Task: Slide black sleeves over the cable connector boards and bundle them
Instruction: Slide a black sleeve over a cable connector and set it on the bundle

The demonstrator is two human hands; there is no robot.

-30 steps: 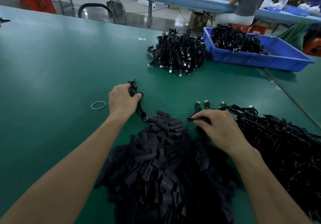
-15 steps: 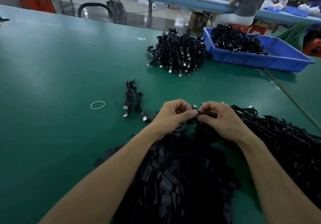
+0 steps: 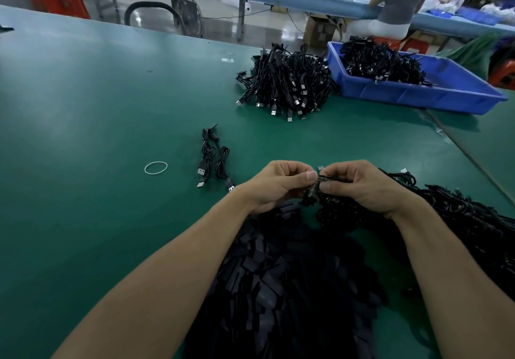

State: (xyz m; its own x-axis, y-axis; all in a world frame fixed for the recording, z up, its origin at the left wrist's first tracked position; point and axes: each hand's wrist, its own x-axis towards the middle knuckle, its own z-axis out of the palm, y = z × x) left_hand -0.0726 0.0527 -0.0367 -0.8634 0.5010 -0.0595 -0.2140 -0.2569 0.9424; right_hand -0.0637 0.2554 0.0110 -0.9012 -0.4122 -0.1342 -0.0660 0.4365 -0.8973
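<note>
Off the far-left edge of the sleeve pile [image 3: 278,289] lie a white rubber band [image 3: 155,167] and two coiled cables [image 3: 211,158]. The left hand [image 3: 274,185] let these go a second ago and has since moved right to meet the right hand [image 3: 362,188] above the pile's far edge. Both pinch a slim black connector piece [image 3: 325,179] between thumb and fingertips. I cannot tell whether a sleeve covers it, and its cable hangs bunched beneath.

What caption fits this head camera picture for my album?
Left hand and right hand pinch a cable end over the sleeve pile.
</note>
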